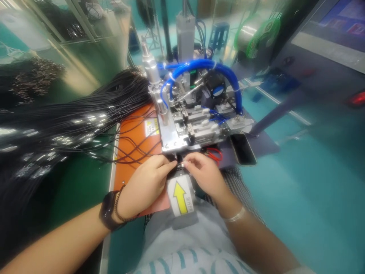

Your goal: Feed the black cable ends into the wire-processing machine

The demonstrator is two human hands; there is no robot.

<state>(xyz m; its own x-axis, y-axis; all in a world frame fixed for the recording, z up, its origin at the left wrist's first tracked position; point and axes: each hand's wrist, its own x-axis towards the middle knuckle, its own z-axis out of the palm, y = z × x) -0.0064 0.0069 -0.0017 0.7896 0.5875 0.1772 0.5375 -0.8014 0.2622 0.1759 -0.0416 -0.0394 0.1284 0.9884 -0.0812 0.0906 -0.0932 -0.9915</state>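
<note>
My left hand (145, 186) and my right hand (205, 175) meet at the front of a pneumatic bench fixture (188, 125) with blue air tubing. Their fingertips pinch a small dark wire end with a metal tip (179, 165), right by the fixture's steel base. Thin black wires (131, 150) run across an orange mat (134, 133) towards my left hand. A label with a yellow arrow (180, 197) lies just below my hands. The exact grip on the tip is partly hidden by my fingers.
A large bundle of black cables (71, 118) lies on the green bench at left. Red-handled pliers (213, 154) and a phone (243, 149) sit right of the fixture. Behind stand a wire spool (253, 38) and a blue stool (218, 34).
</note>
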